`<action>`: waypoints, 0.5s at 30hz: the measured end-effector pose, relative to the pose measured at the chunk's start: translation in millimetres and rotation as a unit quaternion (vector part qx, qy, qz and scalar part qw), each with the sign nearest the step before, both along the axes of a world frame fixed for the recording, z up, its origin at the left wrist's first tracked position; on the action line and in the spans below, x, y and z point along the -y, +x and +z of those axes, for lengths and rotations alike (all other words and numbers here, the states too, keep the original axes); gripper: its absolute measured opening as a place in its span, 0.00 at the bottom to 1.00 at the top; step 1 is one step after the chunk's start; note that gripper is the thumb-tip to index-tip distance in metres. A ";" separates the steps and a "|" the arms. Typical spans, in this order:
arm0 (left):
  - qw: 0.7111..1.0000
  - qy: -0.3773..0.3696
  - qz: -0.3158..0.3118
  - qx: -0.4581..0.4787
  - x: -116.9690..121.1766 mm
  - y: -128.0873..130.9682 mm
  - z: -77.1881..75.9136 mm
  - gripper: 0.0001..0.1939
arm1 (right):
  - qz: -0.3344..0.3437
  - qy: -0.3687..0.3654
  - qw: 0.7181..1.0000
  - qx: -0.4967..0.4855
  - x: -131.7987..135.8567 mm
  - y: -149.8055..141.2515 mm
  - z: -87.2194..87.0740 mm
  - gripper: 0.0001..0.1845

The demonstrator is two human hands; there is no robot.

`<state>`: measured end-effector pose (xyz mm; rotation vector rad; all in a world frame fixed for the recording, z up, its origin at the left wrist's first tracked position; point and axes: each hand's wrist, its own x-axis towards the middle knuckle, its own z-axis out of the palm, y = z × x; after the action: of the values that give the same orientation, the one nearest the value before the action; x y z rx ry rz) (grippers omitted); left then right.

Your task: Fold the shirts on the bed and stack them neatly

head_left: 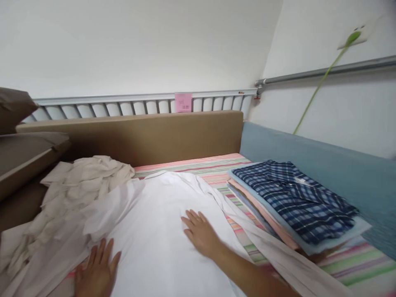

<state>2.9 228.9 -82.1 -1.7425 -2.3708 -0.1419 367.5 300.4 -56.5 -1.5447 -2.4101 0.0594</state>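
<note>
A white shirt (161, 231) lies spread out in front of me, its sleeves reaching out to both sides. My right hand (199, 233) rests flat on the middle of the shirt with its fingers apart. At the shirt's left edge, by the sleeve, my left hand (98, 268) lies palm down with spread fingers. Neither hand grips anything. To the right is a stack of folded clothes with a blue plaid shirt (287, 194) on top. The right sleeve of the white shirt (272, 247) runs along the near side of that stack.
A crumpled heap of cream cloth (89, 181) lies to the left. The striped sheet (213, 165) is bordered by a brown padded board (154, 138) at the back and a blue one (309, 152) at right. Brown cushion-like pieces (27, 152) stand at left. A radiator (123, 108) lines the wall.
</note>
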 end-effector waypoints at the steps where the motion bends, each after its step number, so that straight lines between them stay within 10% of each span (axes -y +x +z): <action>1: 1.000 0.003 -0.001 -0.004 1.4 1.5 2.6 0.27 | 0.017 -0.004 1.000 0.000 1.6 -4.3 0.4 0.26; 9: 0.996 0.045 -0.054 -0.061 6.0 31.6 39.5 0.23 | -0.065 0.062 0.996 0.010 -34.0 0.5 -17.2 0.26; 15: 0.967 0.035 -0.253 0.016 -70.3 92.5 47.9 0.24 | -0.061 0.087 0.994 0.018 -32.5 2.8 -24.4 0.26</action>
<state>95.4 299.2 -34.2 -2.2822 -1.8597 -0.3233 370.3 332.9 -81.0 -1.6188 -2.2737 -0.1987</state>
